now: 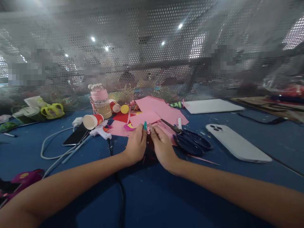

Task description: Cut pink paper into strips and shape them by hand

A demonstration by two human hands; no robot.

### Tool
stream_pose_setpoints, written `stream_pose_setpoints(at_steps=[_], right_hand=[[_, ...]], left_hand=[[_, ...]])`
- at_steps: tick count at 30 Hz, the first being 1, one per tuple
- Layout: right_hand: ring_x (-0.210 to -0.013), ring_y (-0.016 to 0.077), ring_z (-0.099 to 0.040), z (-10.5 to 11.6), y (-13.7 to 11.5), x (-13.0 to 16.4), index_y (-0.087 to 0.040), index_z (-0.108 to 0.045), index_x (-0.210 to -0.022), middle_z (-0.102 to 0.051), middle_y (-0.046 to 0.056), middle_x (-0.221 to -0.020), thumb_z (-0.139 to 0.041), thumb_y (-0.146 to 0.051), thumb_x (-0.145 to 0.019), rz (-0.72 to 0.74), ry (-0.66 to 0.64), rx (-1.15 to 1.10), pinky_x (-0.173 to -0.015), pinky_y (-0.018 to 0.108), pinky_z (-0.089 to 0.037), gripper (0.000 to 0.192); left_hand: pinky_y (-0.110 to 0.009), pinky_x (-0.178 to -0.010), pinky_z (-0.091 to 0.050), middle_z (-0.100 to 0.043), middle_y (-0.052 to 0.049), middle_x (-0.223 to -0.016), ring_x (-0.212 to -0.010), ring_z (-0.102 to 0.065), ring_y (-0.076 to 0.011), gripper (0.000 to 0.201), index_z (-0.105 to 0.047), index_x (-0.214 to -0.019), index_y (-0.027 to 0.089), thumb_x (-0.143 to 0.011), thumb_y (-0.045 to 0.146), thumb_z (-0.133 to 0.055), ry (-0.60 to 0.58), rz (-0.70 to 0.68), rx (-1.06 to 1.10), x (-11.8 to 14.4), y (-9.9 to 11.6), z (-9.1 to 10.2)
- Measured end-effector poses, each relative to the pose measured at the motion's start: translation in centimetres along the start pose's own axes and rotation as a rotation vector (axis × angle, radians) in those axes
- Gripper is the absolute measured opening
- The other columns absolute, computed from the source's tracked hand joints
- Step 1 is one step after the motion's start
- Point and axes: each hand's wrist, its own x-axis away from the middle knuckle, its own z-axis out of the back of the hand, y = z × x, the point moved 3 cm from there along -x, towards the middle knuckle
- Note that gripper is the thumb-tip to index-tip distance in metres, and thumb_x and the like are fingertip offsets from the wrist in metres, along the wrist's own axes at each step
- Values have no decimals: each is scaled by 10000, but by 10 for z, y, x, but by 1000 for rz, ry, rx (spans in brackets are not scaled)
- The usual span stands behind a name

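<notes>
My left hand (136,144) and my right hand (163,147) are side by side on the blue table (152,196), fingertips together, pinching a small dark red piece of paper (149,144) between them. Most of that piece is hidden by my fingers. Pink paper sheets (161,110) lie just beyond my hands. Dark blue scissors (190,141) rest right of my right hand. A white glue gun (101,132) lies left of my left hand, its black cord (120,186) running under my left forearm.
A white phone (237,144) lies face down at the right, a black phone (76,135) at the left. Paper cups (93,121), a pink-lidded bottle (101,100), a white board (211,106) and a white cable (51,148) surround the work. A perforated screen (152,47) closes the far side.
</notes>
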Motion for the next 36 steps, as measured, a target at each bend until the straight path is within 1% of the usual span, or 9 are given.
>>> stream_pose_setpoints(at_steps=[5,12,16,20,22,25,28,33,36], right_hand=[[-655,162,-502,-1,-5,4,-219,-438,-689,-511,5,-663,-371,-336,-842,37,48,66,-600,280,-428,204],[-665,161,-498,-1,-4,4,-215,-444,-711,-519,10,-690,-360,-341,-842,33,55,117,-630,290,-418,200],[-613,153,-477,0,-3,3,-215,-451,-699,-481,-9,-630,-366,-336,-849,46,60,141,-575,275,-400,211],[-561,139,-431,2,-5,1,-220,-415,-661,-451,-22,-590,-370,-325,-855,94,45,176,-517,256,-364,225],[-537,133,-405,3,-5,0,-223,-393,-643,-424,-30,-568,-367,-323,-855,113,31,195,-491,251,-342,236],[-507,127,-381,5,-7,-1,-222,-388,-637,-399,-39,-549,-372,-321,-854,134,27,240,-472,250,-318,239],[-510,123,-394,8,-9,0,-216,-411,-669,-425,-36,-564,-396,-320,-851,186,67,309,-486,250,-314,210],[-492,129,-401,9,-11,1,-218,-398,-659,-419,-35,-537,-353,-314,-871,235,27,420,-484,255,-296,237],[-519,141,-435,10,-12,2,-217,-414,-674,-457,-20,-565,-356,-320,-871,241,44,484,-506,263,-308,230]], left_hand=[[-286,-604,-401,-501,-15,-634,-613,-504,-165,145,-378,-712,208,-831,133,-345,-15,29,-40,2,2,-2],[-296,-611,-406,-501,-19,-629,-607,-495,-167,124,-400,-737,200,-820,133,-338,-19,11,-68,2,1,-4],[-276,-582,-403,-486,-3,-615,-580,-476,-149,151,-408,-727,200,-839,142,-325,-15,8,44,2,-1,-4],[-253,-560,-396,-497,5,-617,-571,-474,-134,199,-429,-717,197,-871,174,-306,-33,21,208,1,-1,-3],[-251,-550,-384,-499,5,-620,-569,-470,-132,206,-432,-709,194,-874,182,-309,-50,20,233,0,-1,-3],[-252,-517,-341,-445,22,-575,-530,-431,-128,203,-401,-678,198,-864,175,-324,-28,35,158,-1,-1,-2],[-248,-505,-315,-400,40,-543,-501,-402,-124,199,-366,-670,206,-860,168,-322,10,32,87,0,-1,-1],[-251,-522,-314,-386,43,-557,-516,-405,-126,199,-319,-658,215,-844,145,-326,32,-36,1,1,2,0],[-257,-538,-319,-391,40,-563,-525,-405,-127,207,-299,-647,217,-840,151,-334,32,-40,-69,1,3,-1]])
